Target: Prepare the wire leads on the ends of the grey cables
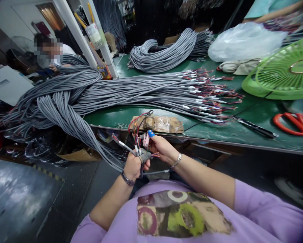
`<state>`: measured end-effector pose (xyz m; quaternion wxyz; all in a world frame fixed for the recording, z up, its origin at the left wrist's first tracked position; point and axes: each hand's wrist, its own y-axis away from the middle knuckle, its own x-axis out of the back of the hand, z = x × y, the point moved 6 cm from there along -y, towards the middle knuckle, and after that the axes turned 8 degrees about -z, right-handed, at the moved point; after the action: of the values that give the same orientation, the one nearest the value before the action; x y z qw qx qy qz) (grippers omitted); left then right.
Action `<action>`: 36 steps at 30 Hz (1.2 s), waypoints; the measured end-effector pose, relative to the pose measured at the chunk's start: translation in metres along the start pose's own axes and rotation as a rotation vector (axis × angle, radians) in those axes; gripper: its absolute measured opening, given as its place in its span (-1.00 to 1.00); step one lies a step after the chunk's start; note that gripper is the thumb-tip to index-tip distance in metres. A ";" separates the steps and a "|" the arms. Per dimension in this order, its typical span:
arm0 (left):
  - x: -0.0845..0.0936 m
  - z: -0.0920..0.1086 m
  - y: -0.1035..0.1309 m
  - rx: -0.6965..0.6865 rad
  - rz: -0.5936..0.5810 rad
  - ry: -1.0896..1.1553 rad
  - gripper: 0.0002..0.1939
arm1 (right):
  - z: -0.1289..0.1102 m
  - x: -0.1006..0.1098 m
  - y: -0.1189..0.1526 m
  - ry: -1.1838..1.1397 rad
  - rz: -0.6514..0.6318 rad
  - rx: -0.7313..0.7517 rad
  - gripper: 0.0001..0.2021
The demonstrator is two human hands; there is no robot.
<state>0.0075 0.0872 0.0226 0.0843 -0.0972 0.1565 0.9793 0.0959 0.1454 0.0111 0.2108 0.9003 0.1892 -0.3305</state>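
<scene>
My left hand [134, 166] is closed around the ends of several grey cables [126, 146]. Thin coloured wires [136, 136] fan out above its fingers, below white sleeves. Grey material covers one of its fingers. Close by on the right, my right hand [163, 147], with a blue cover on the thumb, pinches a small pale pink-white piece [146, 139], whose exact kind I cannot make out. Just beyond both hands, a wooden block [164, 124] wrapped in clear tape lies at the table edge, with a red and black lead [141, 117] over it.
A large bundle of grey cables [131, 89] lies across the green table [257, 118]; a coil [166, 50] sits behind. Black-handled tweezers [255, 127], orange-handled scissors [293, 122], a green fan [288, 71] and a plastic bag [245, 40] are right. Co-workers sit at far left and far right.
</scene>
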 end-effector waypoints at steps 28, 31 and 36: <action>0.004 0.001 0.006 -0.047 0.085 0.060 -0.68 | 0.006 -0.002 0.001 -0.081 -0.139 -0.074 -0.63; 0.003 0.001 0.003 -0.030 0.084 0.080 -0.69 | 0.007 -0.005 -0.002 -0.196 -0.147 -0.099 -0.66; 0.003 -0.002 -0.001 -0.010 0.084 0.074 -0.72 | 0.007 -0.005 -0.004 -0.275 -0.075 -0.067 -0.74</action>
<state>0.0055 0.0873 0.0197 0.0366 -0.1273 0.1587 0.9784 0.0867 0.1444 0.0084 0.2521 0.8312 0.2031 -0.4520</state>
